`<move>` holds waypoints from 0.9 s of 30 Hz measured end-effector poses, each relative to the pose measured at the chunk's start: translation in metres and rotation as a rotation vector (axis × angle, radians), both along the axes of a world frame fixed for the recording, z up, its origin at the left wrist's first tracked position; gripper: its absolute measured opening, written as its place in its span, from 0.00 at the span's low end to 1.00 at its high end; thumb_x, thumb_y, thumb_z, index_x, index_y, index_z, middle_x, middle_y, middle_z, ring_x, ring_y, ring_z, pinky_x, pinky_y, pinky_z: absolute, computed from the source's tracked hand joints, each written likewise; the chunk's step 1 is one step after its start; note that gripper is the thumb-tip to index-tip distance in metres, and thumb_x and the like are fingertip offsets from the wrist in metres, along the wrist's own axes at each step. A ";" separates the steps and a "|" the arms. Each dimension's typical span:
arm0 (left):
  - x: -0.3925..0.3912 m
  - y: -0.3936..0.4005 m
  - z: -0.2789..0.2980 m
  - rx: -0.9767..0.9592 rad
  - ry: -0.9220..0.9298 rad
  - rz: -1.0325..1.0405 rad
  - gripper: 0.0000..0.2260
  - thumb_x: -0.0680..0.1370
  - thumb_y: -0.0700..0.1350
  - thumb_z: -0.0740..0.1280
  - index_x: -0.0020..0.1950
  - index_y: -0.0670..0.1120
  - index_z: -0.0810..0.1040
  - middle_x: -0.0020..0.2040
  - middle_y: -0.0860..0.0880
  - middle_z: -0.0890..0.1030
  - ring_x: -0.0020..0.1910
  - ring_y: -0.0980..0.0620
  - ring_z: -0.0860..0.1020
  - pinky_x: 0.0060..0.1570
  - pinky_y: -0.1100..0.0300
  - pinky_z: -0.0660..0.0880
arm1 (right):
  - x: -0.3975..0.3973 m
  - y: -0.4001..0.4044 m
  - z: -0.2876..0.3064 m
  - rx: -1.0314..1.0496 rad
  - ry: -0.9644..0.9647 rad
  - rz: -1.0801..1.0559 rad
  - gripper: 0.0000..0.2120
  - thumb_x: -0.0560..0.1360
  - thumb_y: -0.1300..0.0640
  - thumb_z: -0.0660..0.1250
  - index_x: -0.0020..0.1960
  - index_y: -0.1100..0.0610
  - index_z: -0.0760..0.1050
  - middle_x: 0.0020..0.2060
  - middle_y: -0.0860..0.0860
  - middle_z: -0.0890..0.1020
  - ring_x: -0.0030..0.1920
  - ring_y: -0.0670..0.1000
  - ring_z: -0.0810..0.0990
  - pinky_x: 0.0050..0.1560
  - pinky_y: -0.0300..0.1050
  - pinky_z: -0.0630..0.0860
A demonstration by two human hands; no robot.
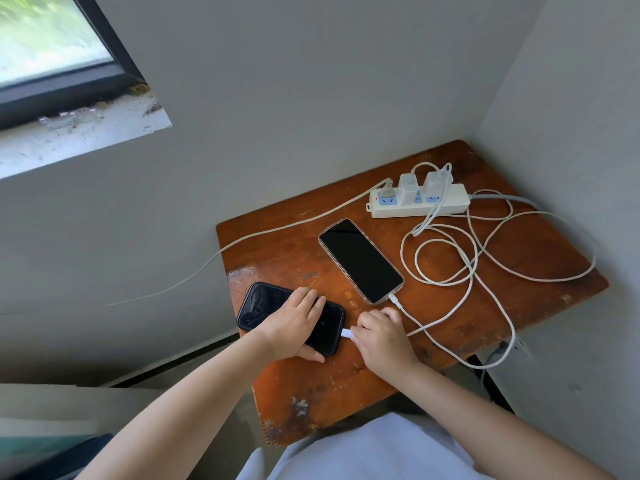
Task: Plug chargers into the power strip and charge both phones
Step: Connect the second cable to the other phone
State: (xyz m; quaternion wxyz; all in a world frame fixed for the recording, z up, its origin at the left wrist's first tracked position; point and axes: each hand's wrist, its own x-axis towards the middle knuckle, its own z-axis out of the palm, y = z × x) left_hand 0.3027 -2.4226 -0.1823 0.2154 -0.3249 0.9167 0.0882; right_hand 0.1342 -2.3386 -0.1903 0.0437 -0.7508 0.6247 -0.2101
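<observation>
A white power strip (446,204) lies at the back of the wooden table (519,258), with two white charger bricks (408,188) (434,183) plugged into it. A clear-cased phone (360,259) lies in the middle, a white cable plug (394,301) seated in its near end. A black phone (266,306) lies at the front left under my left hand (294,323), which presses down on it. My right hand (381,334) pinches the second white cable plug (346,333) right at the black phone's end port.
Loops of white cable (446,258) cover the right half of the table and hang over its front right edge. A grey mains cord (277,230) runs from the strip off the left edge. Walls enclose the table behind and to the right.
</observation>
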 end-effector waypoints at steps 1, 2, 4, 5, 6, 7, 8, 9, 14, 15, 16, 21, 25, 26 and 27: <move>0.000 0.000 0.000 -0.001 -0.003 0.000 0.45 0.70 0.67 0.60 0.72 0.38 0.45 0.74 0.38 0.53 0.72 0.40 0.48 0.71 0.51 0.45 | 0.000 0.000 0.000 0.002 -0.003 -0.001 0.08 0.56 0.62 0.82 0.30 0.57 0.83 0.25 0.51 0.82 0.27 0.48 0.81 0.37 0.45 0.80; 0.000 0.000 0.001 -0.005 -0.008 -0.005 0.45 0.70 0.67 0.60 0.72 0.38 0.45 0.74 0.38 0.54 0.72 0.40 0.49 0.71 0.51 0.45 | 0.001 0.000 0.000 0.007 -0.008 -0.007 0.08 0.56 0.62 0.82 0.30 0.57 0.83 0.25 0.51 0.82 0.27 0.48 0.80 0.37 0.45 0.80; 0.000 0.000 0.002 -0.019 -0.021 -0.018 0.45 0.70 0.67 0.59 0.72 0.38 0.45 0.74 0.38 0.54 0.72 0.40 0.49 0.71 0.50 0.45 | 0.003 0.002 0.000 0.022 -0.021 -0.016 0.08 0.56 0.62 0.82 0.29 0.58 0.83 0.24 0.52 0.81 0.26 0.49 0.80 0.34 0.44 0.80; 0.000 0.000 0.002 -0.029 -0.030 -0.030 0.45 0.70 0.67 0.58 0.72 0.38 0.45 0.74 0.38 0.54 0.72 0.39 0.49 0.71 0.50 0.45 | 0.004 0.002 -0.001 0.030 -0.022 -0.016 0.08 0.56 0.62 0.82 0.29 0.58 0.82 0.24 0.52 0.80 0.26 0.49 0.79 0.32 0.43 0.79; -0.001 0.000 0.003 -0.038 -0.039 -0.045 0.45 0.71 0.67 0.58 0.72 0.38 0.45 0.74 0.38 0.54 0.72 0.39 0.50 0.71 0.50 0.45 | 0.005 0.002 -0.001 0.038 -0.021 -0.016 0.09 0.56 0.63 0.82 0.28 0.59 0.82 0.23 0.52 0.80 0.25 0.49 0.79 0.31 0.43 0.79; -0.001 -0.001 0.004 -0.042 -0.045 -0.056 0.45 0.71 0.67 0.57 0.72 0.38 0.45 0.74 0.38 0.54 0.72 0.39 0.50 0.71 0.50 0.45 | 0.007 0.003 -0.001 0.044 -0.020 -0.019 0.09 0.56 0.63 0.81 0.27 0.59 0.81 0.23 0.53 0.79 0.25 0.49 0.78 0.30 0.42 0.78; -0.002 -0.002 0.005 -0.043 -0.047 -0.059 0.44 0.71 0.67 0.57 0.72 0.38 0.45 0.74 0.38 0.53 0.72 0.39 0.50 0.71 0.50 0.45 | 0.008 0.003 -0.001 0.049 -0.025 -0.028 0.09 0.56 0.64 0.82 0.27 0.59 0.81 0.22 0.53 0.78 0.25 0.49 0.78 0.30 0.42 0.78; -0.002 -0.002 0.006 -0.042 -0.049 -0.059 0.44 0.71 0.67 0.57 0.72 0.38 0.45 0.74 0.38 0.53 0.72 0.39 0.50 0.71 0.50 0.45 | 0.009 0.003 -0.002 0.055 -0.036 -0.035 0.10 0.56 0.64 0.82 0.26 0.60 0.80 0.22 0.53 0.78 0.24 0.49 0.78 0.30 0.42 0.78; 0.000 -0.001 0.008 -0.032 -0.074 -0.116 0.43 0.72 0.66 0.57 0.72 0.38 0.44 0.74 0.37 0.53 0.72 0.39 0.49 0.71 0.51 0.45 | 0.005 0.006 -0.002 0.055 -0.048 0.052 0.09 0.57 0.64 0.81 0.27 0.60 0.80 0.22 0.53 0.78 0.25 0.50 0.77 0.33 0.41 0.78; 0.001 0.000 0.008 -0.031 -0.076 -0.125 0.43 0.72 0.66 0.57 0.72 0.38 0.44 0.74 0.37 0.53 0.72 0.39 0.49 0.71 0.51 0.45 | 0.003 0.006 -0.002 0.045 -0.046 0.074 0.09 0.58 0.64 0.81 0.27 0.60 0.80 0.22 0.53 0.78 0.25 0.50 0.77 0.33 0.41 0.78; 0.001 0.000 0.008 -0.032 -0.075 -0.129 0.44 0.72 0.66 0.57 0.72 0.38 0.44 0.74 0.37 0.53 0.72 0.39 0.49 0.71 0.51 0.45 | 0.002 0.006 -0.002 0.035 -0.040 0.093 0.09 0.58 0.64 0.81 0.27 0.60 0.80 0.22 0.53 0.78 0.25 0.50 0.77 0.34 0.41 0.78; 0.002 0.000 0.004 -0.028 -0.052 -0.115 0.44 0.71 0.67 0.58 0.72 0.38 0.45 0.73 0.36 0.53 0.72 0.39 0.49 0.71 0.51 0.44 | 0.003 0.006 -0.005 0.037 -0.037 0.079 0.09 0.57 0.63 0.81 0.27 0.60 0.81 0.22 0.53 0.78 0.25 0.50 0.77 0.34 0.41 0.78; 0.002 0.000 0.001 -0.013 -0.028 -0.070 0.44 0.71 0.66 0.59 0.72 0.38 0.45 0.74 0.37 0.53 0.72 0.39 0.49 0.71 0.50 0.45 | 0.011 0.008 -0.006 0.056 -0.085 -0.020 0.09 0.55 0.64 0.82 0.28 0.60 0.82 0.21 0.53 0.78 0.24 0.50 0.77 0.32 0.43 0.79; 0.003 0.000 0.000 -0.011 -0.027 -0.069 0.44 0.71 0.66 0.59 0.72 0.39 0.44 0.74 0.37 0.53 0.72 0.39 0.49 0.71 0.50 0.45 | 0.012 0.008 -0.006 0.053 -0.089 -0.026 0.09 0.55 0.64 0.82 0.28 0.60 0.82 0.21 0.53 0.78 0.24 0.50 0.77 0.32 0.43 0.79; 0.003 0.000 0.000 -0.008 -0.025 -0.069 0.44 0.71 0.67 0.59 0.72 0.39 0.44 0.74 0.38 0.53 0.72 0.39 0.48 0.71 0.50 0.44 | 0.011 0.009 -0.006 0.047 -0.087 -0.023 0.09 0.55 0.64 0.82 0.29 0.60 0.82 0.21 0.53 0.78 0.24 0.50 0.78 0.32 0.43 0.79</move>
